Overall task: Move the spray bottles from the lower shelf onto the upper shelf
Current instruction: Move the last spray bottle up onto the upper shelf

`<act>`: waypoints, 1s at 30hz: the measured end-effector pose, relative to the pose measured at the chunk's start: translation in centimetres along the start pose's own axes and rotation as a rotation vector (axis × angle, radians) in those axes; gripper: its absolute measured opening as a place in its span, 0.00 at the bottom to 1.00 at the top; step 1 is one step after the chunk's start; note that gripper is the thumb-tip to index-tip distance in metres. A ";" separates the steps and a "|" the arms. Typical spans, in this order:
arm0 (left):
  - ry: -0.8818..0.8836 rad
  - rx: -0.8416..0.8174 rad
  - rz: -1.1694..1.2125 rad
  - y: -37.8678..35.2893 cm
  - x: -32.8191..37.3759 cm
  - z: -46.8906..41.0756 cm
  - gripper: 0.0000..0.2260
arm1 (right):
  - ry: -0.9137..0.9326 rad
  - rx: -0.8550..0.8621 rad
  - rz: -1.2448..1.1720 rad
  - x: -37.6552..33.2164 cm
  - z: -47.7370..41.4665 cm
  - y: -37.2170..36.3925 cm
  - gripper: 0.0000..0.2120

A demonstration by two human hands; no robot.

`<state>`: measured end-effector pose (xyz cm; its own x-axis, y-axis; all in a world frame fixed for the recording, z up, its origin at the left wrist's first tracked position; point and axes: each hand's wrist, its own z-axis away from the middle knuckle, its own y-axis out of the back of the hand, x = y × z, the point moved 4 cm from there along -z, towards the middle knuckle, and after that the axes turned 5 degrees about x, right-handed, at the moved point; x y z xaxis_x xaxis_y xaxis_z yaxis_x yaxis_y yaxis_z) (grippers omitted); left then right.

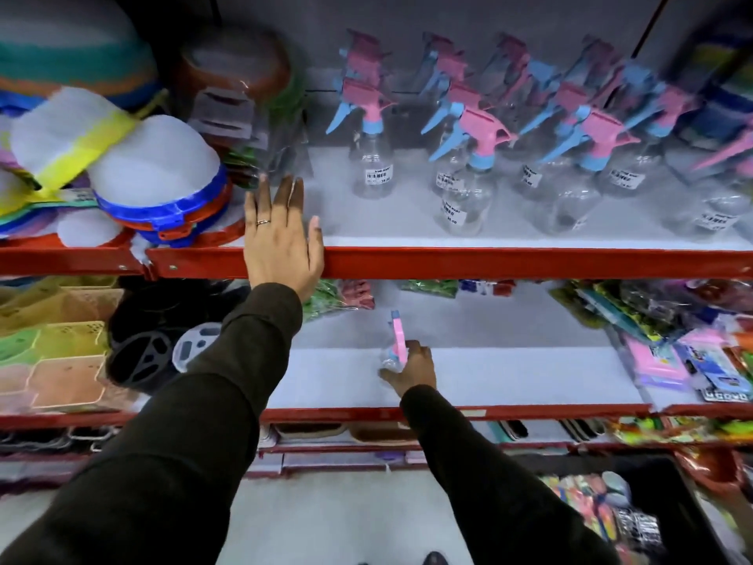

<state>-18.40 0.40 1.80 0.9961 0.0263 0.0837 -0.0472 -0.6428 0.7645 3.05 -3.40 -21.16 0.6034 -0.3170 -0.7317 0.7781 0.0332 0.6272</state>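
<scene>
1. A shop rack with red metal edges and pale flat boards is filling the view; the upper shelf (529,261) is sitting above the lower shelf (509,385).
2. On the upper shelf, clear rounded plastic spray bottles (468,189) with pink and blue trigger heads are standing in rows toward the right end; motion blur is making an exact count impossible, roughly a dozen.
3. At the upper shelf's left end, domed white mesh covers (155,165) with coloured rims are lying stacked.
4. The left hand (281,242), one ring on a finger, is resting flat and spread across the upper shelf's front edge, holding nothing.
5. The right hand (411,367) is closing around one spray bottle (395,344) standing mid-board on the lower shelf.
</scene>
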 end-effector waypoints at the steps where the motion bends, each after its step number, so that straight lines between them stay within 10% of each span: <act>1: -0.001 -0.004 -0.009 0.0 0.0 0.0 0.27 | 0.000 0.009 -0.015 0.1 0.1 0.0 0.28; 30: 0.029 -0.044 0.048 1.2 0.3 0.4 0.28 | 0.670 0.358 -0.273 -13.7 10.0 14.2 0.28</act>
<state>-18.12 -0.65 2.48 0.9901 0.0189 0.1393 -0.0990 -0.6093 0.7868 4.08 -8.05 0.46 0.4649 0.3696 -0.8045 0.8786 -0.3050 0.3676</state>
